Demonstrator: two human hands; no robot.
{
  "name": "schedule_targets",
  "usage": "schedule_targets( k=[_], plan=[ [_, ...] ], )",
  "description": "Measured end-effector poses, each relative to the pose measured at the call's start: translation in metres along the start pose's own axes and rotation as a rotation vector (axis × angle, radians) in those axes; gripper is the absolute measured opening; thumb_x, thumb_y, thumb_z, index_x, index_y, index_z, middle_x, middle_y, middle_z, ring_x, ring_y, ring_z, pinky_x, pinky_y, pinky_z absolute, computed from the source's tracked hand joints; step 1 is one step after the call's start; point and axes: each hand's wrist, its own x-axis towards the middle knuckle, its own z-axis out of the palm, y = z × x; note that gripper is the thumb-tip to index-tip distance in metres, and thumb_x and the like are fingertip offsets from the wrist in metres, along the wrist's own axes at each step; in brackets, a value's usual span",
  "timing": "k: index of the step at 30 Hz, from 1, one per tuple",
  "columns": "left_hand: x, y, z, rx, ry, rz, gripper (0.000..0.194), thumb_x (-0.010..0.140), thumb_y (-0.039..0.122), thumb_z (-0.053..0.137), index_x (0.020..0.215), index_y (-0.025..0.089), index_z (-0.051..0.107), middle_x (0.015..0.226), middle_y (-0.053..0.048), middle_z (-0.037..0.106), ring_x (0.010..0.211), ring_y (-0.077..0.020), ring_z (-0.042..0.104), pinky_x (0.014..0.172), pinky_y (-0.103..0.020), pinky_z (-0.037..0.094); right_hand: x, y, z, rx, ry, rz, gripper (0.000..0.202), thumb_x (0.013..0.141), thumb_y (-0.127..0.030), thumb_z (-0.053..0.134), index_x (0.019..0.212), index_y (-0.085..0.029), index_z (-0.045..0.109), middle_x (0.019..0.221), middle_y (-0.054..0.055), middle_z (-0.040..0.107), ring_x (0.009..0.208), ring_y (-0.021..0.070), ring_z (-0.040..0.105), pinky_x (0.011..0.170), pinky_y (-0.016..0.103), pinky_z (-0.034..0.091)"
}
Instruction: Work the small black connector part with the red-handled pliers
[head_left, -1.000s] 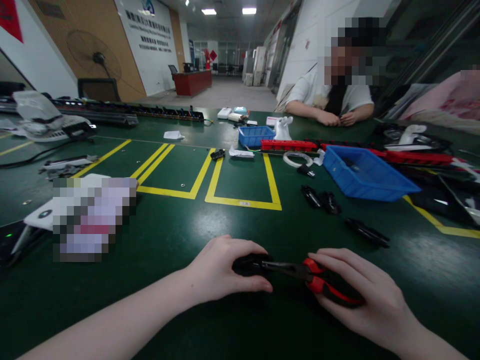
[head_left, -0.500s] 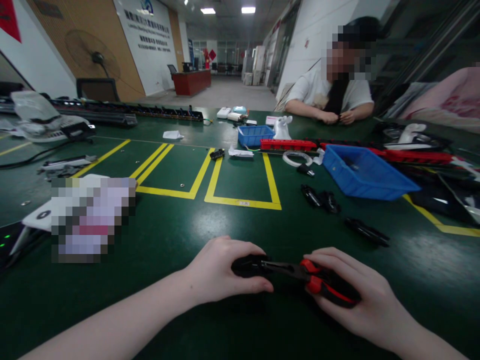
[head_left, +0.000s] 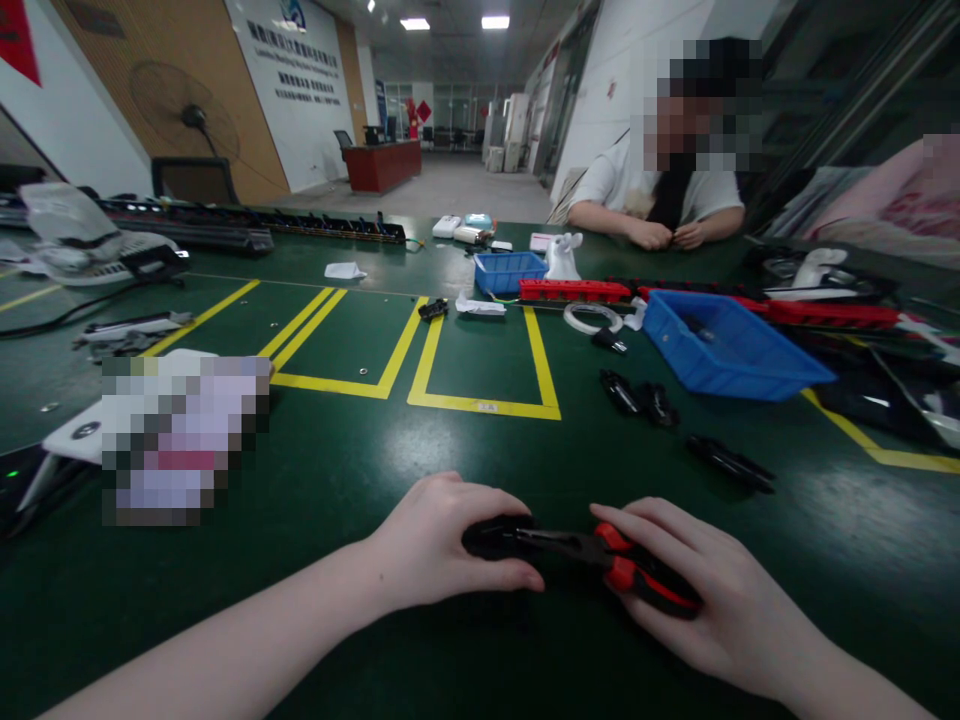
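Near the front middle of the green table, my left hand (head_left: 450,545) is closed around a black part (head_left: 496,537). My right hand (head_left: 697,580) grips red and black pliers (head_left: 637,574) by the handles, its index finger stretched along them. The pliers' jaws point left and meet the right end of the black part; whether they pinch it I cannot tell. Beyond my right hand lie more black parts, one long piece (head_left: 729,463) and a pair (head_left: 637,396) further back.
A large blue bin (head_left: 739,350) stands at the right, a small blue bin (head_left: 510,270) further back. Red strips (head_left: 574,290) lie behind. On the left a device on a white stand (head_left: 79,432) is partly blurred. A person (head_left: 660,200) sits across the table.
The pliers and my right hand have shifted slightly left, the jaws reaching further over the black part. My right index finger has straightened a little. My left hand has hardly moved.
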Motion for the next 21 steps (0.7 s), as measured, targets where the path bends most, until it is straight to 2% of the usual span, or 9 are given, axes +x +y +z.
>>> schedule_targets(
  k=[8,12,21],
  plan=[
    [-0.0008,-0.0019,0.0034,0.013,0.031,0.016,0.043,0.081,0.044,0.080,0.115,0.020,0.069,0.099,0.000,0.075,0.087,-0.0179,0.069,0.082,-0.031,0.042,0.0003,0.0017,0.0001,0.012,-0.019,0.008,0.053,0.084,-0.023,0.057,0.136,-0.028,0.054,0.112,0.008,0.066,0.093,0.0202,0.068,0.075,0.032,0.059],
    [-0.0009,0.0001,0.0017,-0.014,0.010,0.003,0.042,0.082,0.045,0.080,0.114,0.019,0.071,0.097,-0.001,0.075,0.085,-0.0179,0.069,0.082,-0.031,0.043,0.0005,0.0057,0.0007,-0.013,-0.015,-0.036,0.051,0.083,-0.022,0.058,0.135,-0.026,0.055,0.111,0.008,0.067,0.094,0.0207,0.067,0.074,0.032,0.058],
    [-0.0001,0.0058,-0.0035,-0.182,-0.029,-0.059,0.037,0.083,0.041,0.078,0.112,0.019,0.074,0.093,-0.002,0.074,0.079,-0.0156,0.065,0.067,-0.024,0.047,0.0019,0.0073,-0.0015,-0.178,0.086,-0.124,0.047,0.087,-0.024,0.058,0.134,-0.022,0.056,0.110,0.010,0.068,0.094,0.0240,0.064,0.079,0.039,0.052]
  ],
)
